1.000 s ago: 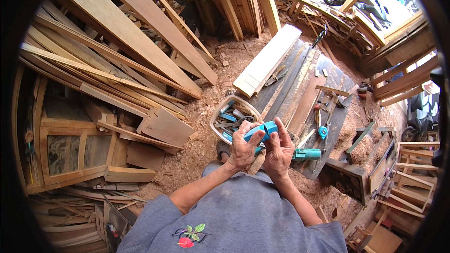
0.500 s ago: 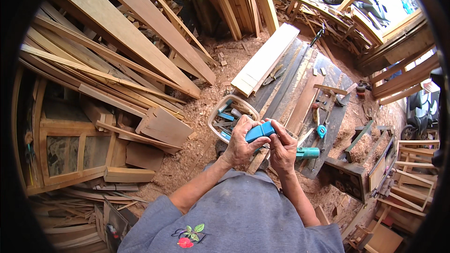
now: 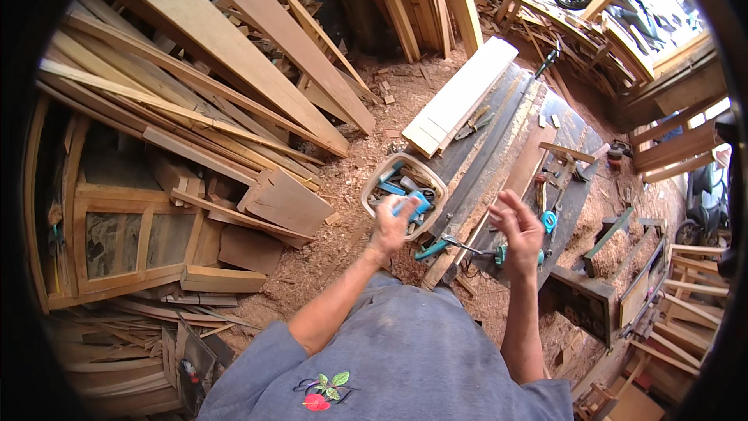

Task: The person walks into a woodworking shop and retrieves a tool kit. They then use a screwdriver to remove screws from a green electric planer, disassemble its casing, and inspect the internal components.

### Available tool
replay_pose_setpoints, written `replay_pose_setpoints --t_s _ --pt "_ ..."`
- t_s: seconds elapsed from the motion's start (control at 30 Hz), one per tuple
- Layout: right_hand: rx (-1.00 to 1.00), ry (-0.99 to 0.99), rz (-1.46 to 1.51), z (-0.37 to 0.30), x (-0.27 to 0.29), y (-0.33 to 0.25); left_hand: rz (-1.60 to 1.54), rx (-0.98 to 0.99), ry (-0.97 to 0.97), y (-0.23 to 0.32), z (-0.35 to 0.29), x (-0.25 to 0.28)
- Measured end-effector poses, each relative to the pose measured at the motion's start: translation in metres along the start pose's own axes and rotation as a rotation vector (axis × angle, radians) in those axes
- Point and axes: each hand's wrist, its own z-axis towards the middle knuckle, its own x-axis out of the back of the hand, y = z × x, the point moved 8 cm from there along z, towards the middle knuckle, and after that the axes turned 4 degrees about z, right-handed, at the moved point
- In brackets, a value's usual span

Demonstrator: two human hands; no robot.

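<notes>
My left hand (image 3: 392,228) is closed around a small blue plastic case (image 3: 419,203), held over the near part of a pale tub (image 3: 366,196). Blue boxes and small tools lie inside that tub. Motion blurs the fingers a little. My right hand (image 3: 518,235) is raised over the near right of the workbench (image 3: 573,113), its fingers apart and nothing in them. Beside and partly behind it is a green power tool (image 3: 501,254) with a dark shaft reaching left.
A pale board (image 3: 460,97) rests on the bench's far left. A blue tape measure (image 3: 549,221) lies to the right. Long planks (image 3: 234,51) lean at the left. Wood shavings (image 3: 343,210) cover the floor. A machine-like box (image 3: 580,296) stands at right.
My hands have parted. The left has carried the blue case left to the tub, while the right let go of it and moved right, opening its fingers. The view has shifted slightly.
</notes>
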Motion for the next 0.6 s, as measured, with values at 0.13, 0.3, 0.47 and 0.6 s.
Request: replay_pose_setpoints --t_s 0.13,0.3,0.47,0.6 --pt "-0.063 0.379 0.235 0.024 0.110 0.049 0.346 0.025 0.048 -0.085 0.036 0.017" --pt "-0.367 0.494 -0.178 0.030 0.197 0.183 0.333 0.270 0.115 -0.186 0.050 0.036" --pt "-0.444 0.318 -1.019 0.051 0.195 0.247 -0.191 0.393 0.133 -0.181 0.011 0.063" --pt "-0.408 0.428 -1.133 0.056 0.178 0.258 -0.339 0.451 0.060 -0.131 -0.013 0.054"
